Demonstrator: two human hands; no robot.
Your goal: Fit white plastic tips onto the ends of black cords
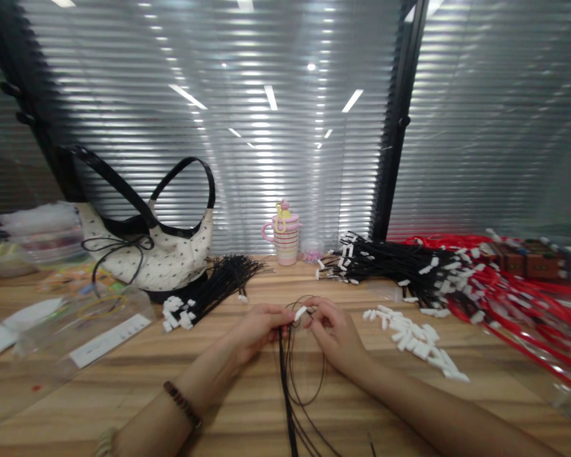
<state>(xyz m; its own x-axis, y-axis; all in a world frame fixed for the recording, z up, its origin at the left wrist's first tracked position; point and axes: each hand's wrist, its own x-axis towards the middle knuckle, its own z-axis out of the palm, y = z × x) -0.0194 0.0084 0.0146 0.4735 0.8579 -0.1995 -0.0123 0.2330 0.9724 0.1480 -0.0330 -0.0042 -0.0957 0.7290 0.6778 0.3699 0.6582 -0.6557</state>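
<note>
My left hand is closed, thumb and fingers pinching the upper end of a bundle of thin black wires that hangs down toward the table's front edge. A small white connector sits at the fingertips, between both hands. Across from it, my right hand is closed in a pinch by the connector, at a looped black wire; its exact grip is partly hidden. To the right of that hand lies a loose heap of white connectors.
Black wires with white ends lie left, before a white handbag. A striped pink mug stands at the back. More black wires and red wires are piled right. A plastic bag lies left.
</note>
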